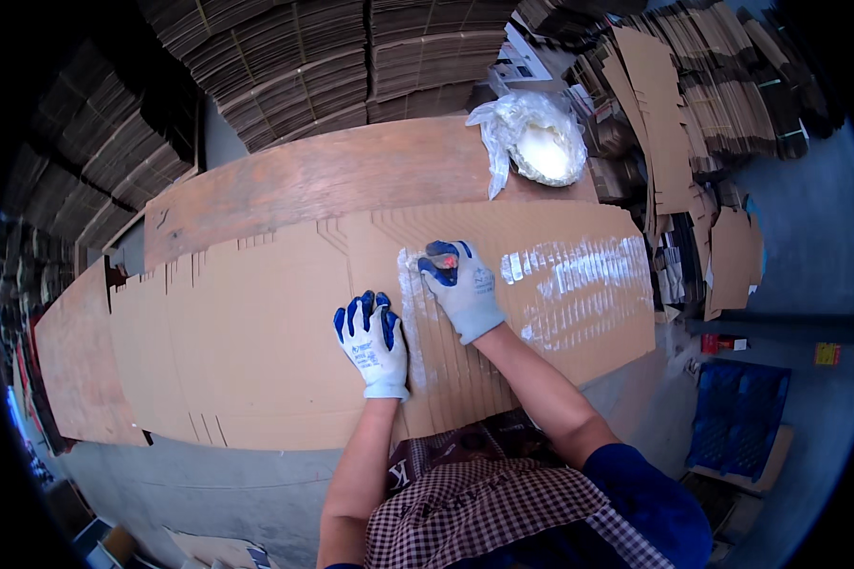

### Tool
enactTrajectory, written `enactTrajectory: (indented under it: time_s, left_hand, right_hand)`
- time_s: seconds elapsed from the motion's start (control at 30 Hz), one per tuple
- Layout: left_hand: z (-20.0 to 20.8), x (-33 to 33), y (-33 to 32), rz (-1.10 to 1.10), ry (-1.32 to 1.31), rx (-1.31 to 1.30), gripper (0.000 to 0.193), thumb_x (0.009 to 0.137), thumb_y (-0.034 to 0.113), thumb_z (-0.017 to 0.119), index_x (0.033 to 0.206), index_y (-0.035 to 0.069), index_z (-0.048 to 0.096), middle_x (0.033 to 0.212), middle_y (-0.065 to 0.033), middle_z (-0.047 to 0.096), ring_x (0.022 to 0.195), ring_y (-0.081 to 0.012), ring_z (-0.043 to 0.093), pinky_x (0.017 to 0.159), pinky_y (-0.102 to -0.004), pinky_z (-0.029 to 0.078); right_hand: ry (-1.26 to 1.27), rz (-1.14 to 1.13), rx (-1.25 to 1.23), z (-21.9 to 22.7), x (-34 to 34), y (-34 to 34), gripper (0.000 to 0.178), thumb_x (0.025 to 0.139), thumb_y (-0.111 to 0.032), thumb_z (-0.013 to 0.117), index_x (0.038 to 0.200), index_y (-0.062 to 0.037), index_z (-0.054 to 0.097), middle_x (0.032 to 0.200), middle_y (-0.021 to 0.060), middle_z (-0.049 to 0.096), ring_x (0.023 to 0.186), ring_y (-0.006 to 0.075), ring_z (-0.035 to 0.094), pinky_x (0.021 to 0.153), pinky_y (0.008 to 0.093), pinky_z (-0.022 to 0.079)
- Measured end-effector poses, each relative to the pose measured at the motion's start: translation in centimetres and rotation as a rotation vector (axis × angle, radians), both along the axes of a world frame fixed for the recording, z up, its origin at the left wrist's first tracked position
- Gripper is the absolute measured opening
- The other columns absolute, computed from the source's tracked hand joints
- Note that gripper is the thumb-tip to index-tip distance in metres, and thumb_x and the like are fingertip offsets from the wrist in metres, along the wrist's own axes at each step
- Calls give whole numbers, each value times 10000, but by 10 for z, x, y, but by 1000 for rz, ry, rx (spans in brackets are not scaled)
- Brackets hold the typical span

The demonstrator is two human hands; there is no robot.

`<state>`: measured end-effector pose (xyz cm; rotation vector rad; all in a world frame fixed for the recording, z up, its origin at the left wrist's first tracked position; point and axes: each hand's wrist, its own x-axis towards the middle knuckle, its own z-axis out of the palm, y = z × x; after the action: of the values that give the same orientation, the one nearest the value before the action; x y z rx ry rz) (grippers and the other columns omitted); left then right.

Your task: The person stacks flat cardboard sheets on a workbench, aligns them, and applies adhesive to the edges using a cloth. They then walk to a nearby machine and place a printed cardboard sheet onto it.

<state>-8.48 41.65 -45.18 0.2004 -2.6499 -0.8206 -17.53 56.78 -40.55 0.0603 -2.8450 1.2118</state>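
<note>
Flat sheets of brown cardboard lie in front of me in a fanned stack, their edges showing as close ridges on the right. My left hand, in a white glove with blue fingertips, rests on the cardboard with its fingers stretched out. My right hand, gloved the same way, is closed round a small thing with a reddish spot, mostly hidden in the fingers. Just left of it runs a whitish wet strip along the cardboard. More white smears cover the ridged edges to the right.
A container of white paste wrapped in clear plastic sits on the wooden board behind the cardboard. Tall stacks of folded cardboard stand at the back. More cardboard leans at the right, and a blue pallet is on the floor there.
</note>
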Motion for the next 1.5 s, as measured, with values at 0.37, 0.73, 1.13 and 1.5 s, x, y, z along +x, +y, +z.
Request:
enactTrajectory:
  time_s: [0.37,0.73,1.13,1.5]
  left_hand:
    - [-2,1,2,-1,-4,-18,347,801,100,689,1148,90,670,1267,-116,610,1239,-315,515,1152,-527,279]
    - [-1,3,0,7,-24,-29,359,800,108,696,1158,93,668,1288,-115,604,1256,-312,505,1152,-518,278]
    - [0,2,5,4,-32,-33,348,806,124,702,1151,88,673,1273,-110,613,1243,-309,515,1148,-511,288]
    - [0,1,2,8,-32,-39,348,806,122,700,1152,94,674,1276,-108,612,1248,-303,515,1155,-506,280]
  right_hand:
    - [18,-103,134,-4,-6,17,408,812,-348,761,1057,-53,622,1026,193,632,927,400,648,794,458,522]
    - [44,98,-97,17,29,44,326,829,-176,736,1116,-76,617,1090,158,630,932,360,656,820,417,540]
    - [-117,187,-31,22,80,42,371,866,-252,710,1174,-95,576,1162,165,622,952,389,663,829,448,554]
    - [-272,269,-63,23,104,40,363,855,-209,730,1182,-96,622,1225,140,609,1047,358,653,897,401,545]
